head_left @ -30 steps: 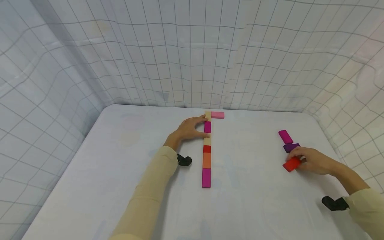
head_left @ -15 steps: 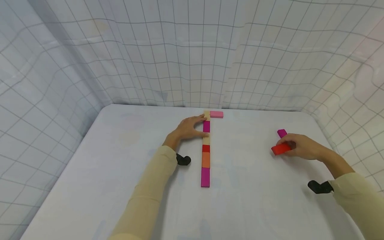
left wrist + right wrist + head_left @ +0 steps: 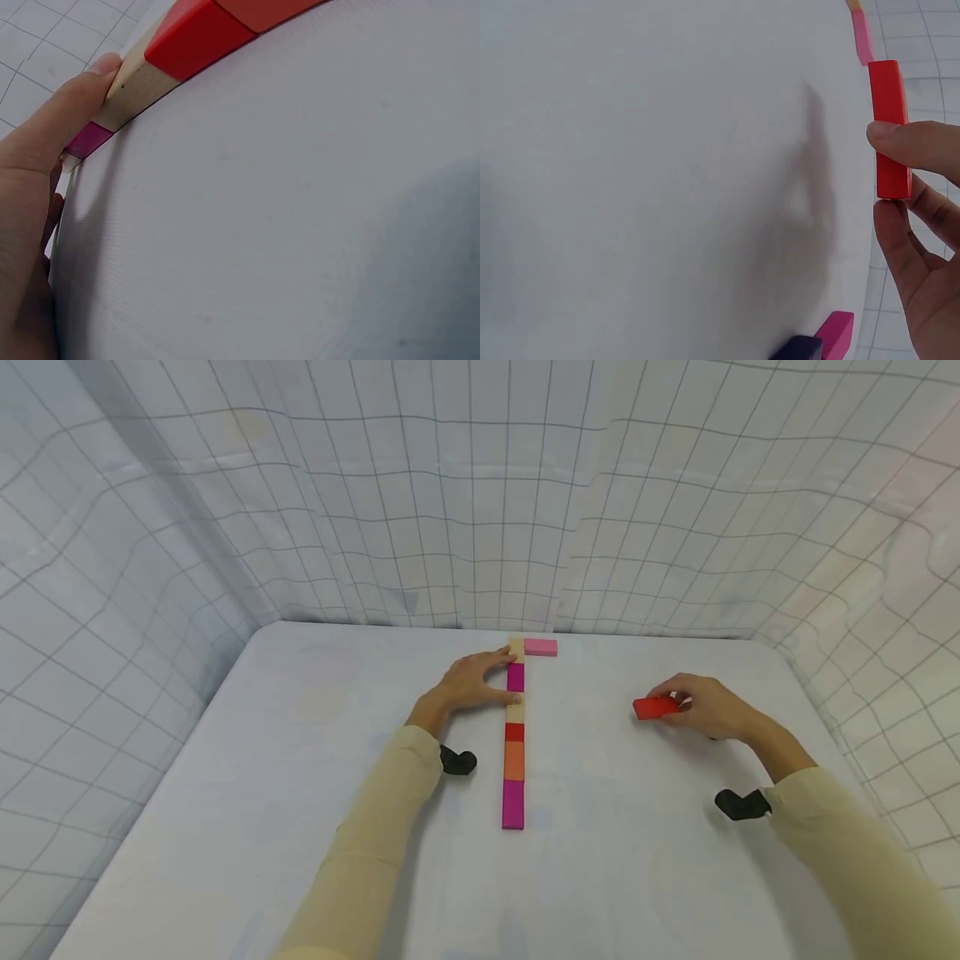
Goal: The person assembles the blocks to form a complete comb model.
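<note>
And here comes the red block [image 3: 649,708], swept in the last second from the table's right side, up and leftward toward the row, with the right hand [image 3: 705,706] bringing it along! The left hand [image 3: 472,681], meanwhile, hasn't budged.

The red block is in the air now, off the table, its shadow and the hand's falling apart from it. The right hand has it pinched, thumb across one face in the right wrist view, a fingertip up against its end.

Over to the left hand: thumb and fingers spread wide, thumb touching the nearer wooden block [image 3: 516,710], a fingertip on the farthest wooden block [image 3: 517,649], and the upper magenta block [image 3: 516,677] sitting in the span between them. Toward the person the row runs on, end to end: a short red block [image 3: 514,732], an orange block [image 3: 514,761], then the lower magenta block [image 3: 513,804]. Up top, the pink block [image 3: 541,647] juts right, touching the farthest wooden block.

Down at the bottom of the right wrist view, a dark purple block [image 3: 799,349] lies just beside a loose magenta block [image 3: 838,334].

Cream sleeves [image 3: 375,827] cover both forearms, black wrist pieces [image 3: 459,762] at the cuffs, all over a white table [image 3: 225,777], with grid-patterned cloth [image 3: 420,527] hanging behind and along both sides.
</note>
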Action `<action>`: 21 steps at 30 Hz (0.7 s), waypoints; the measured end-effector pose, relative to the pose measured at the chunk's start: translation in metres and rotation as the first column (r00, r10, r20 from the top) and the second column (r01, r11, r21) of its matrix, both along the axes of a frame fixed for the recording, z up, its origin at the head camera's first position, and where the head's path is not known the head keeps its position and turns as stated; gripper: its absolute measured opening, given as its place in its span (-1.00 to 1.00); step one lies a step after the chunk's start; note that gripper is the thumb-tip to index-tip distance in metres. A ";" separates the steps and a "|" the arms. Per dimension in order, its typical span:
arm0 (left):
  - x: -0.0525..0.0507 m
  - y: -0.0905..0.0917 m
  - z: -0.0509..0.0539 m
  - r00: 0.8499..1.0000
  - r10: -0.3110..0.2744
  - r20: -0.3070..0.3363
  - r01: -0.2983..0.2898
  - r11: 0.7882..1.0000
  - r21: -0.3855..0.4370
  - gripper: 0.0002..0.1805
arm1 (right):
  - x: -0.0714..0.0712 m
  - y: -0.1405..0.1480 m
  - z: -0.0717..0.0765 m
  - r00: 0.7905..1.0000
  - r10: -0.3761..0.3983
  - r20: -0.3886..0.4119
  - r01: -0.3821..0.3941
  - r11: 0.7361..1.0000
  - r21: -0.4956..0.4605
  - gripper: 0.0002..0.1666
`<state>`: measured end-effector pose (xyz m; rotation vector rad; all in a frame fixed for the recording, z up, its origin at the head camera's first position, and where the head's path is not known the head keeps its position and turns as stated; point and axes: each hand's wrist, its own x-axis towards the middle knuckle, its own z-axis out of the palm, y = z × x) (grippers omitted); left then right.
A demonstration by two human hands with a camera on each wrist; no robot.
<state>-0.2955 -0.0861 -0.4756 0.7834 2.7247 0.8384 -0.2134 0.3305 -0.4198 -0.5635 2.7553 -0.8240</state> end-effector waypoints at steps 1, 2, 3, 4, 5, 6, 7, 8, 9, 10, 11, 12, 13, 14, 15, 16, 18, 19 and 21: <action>0.000 0.000 0.000 1.000 0.001 0.000 -0.001 1.000 0.002 -0.05 | -0.002 -0.004 0.000 1.000 -0.008 -0.003 0.008 1.000 -0.011 -0.57; 0.000 0.000 0.000 1.000 0.003 0.005 -0.003 1.000 0.010 -0.05 | -0.004 -0.009 -0.001 1.000 -0.014 -0.009 0.014 1.000 -0.020 -0.57; 0.000 0.000 0.001 1.000 0.005 0.009 -0.005 1.000 0.015 -0.05 | -0.006 -0.013 -0.001 1.000 -0.022 -0.013 0.021 0.999 -0.030 -0.57; 0.000 0.000 0.000 1.000 0.005 0.011 -0.006 1.000 0.017 -0.05 | -0.008 -0.017 -0.003 0.999 -0.033 -0.015 0.033 0.999 -0.036 -0.57; 0.000 0.001 0.001 1.000 0.005 0.015 -0.005 1.000 0.020 -0.05 | -0.010 -0.021 -0.004 0.999 -0.047 -0.014 0.046 0.998 -0.044 -0.56; 0.000 0.001 0.000 1.000 0.002 0.015 -0.002 1.000 0.021 -0.04 | -0.013 -0.024 -0.006 0.998 -0.058 -0.012 0.058 0.997 -0.051 -0.56; 0.000 0.001 0.000 1.000 0.002 0.016 -0.002 1.000 0.020 -0.04 | -0.016 -0.027 -0.007 0.998 -0.065 -0.011 0.064 0.997 -0.053 -0.56; 0.000 0.001 0.000 1.000 0.004 0.017 -0.004 1.000 0.021 -0.04 | -0.019 -0.031 -0.009 0.997 -0.070 -0.010 0.070 0.996 -0.057 -0.56; -0.001 0.001 -0.001 1.000 0.006 0.016 -0.006 1.000 0.016 -0.05 | -0.022 -0.034 -0.011 0.997 -0.074 -0.007 0.074 0.995 -0.062 -0.55; -0.001 0.001 -0.001 1.000 0.009 0.016 -0.009 1.000 0.012 -0.05 | -0.025 -0.037 -0.013 0.997 -0.075 -0.007 0.074 0.995 -0.063 -0.54; -0.001 0.001 -0.001 1.000 0.013 0.017 -0.013 1.000 0.010 -0.06 | -0.027 -0.040 -0.015 0.997 -0.075 -0.005 0.074 0.995 -0.067 -0.54; -0.001 0.001 -0.002 1.000 0.016 0.020 -0.016 1.000 0.009 -0.06 | -0.030 -0.042 -0.017 0.997 -0.075 -0.005 0.074 0.995 -0.069 -0.53; 0.000 0.001 -0.001 1.000 0.019 0.025 -0.019 1.000 0.007 -0.06 | -0.032 -0.045 -0.019 0.997 -0.073 -0.007 0.072 0.995 -0.069 -0.53; 0.000 0.001 -0.001 0.999 0.021 0.028 -0.021 1.000 0.006 -0.07 | -0.034 -0.047 -0.020 0.997 -0.072 -0.009 0.071 0.995 -0.071 -0.52; 0.000 0.001 -0.001 0.999 0.021 0.030 -0.021 1.000 0.004 -0.07 | -0.036 -0.049 -0.021 0.997 -0.072 -0.008 0.072 0.995 -0.070 -0.52; 0.000 0.001 -0.001 0.999 0.020 0.030 -0.020 1.000 0.005 -0.07 | -0.037 -0.052 -0.022 0.997 -0.072 -0.007 0.072 0.995 -0.069 -0.51; 0.000 0.002 -0.001 1.000 0.016 0.024 -0.016 1.000 0.010 -0.06 | -0.039 -0.056 -0.023 0.997 -0.071 -0.006 0.071 0.995 -0.066 -0.51; 0.000 0.002 -0.001 1.000 0.015 0.021 -0.015 1.000 0.008 -0.06 | -0.040 -0.058 -0.023 0.998 -0.070 -0.004 0.069 0.996 -0.063 -0.51; -0.001 0.002 -0.001 1.000 0.011 0.015 -0.011 1.000 0.006 -0.06 | -0.041 -0.063 -0.021 0.998 -0.070 0.001 0.070 0.996 -0.054 -0.51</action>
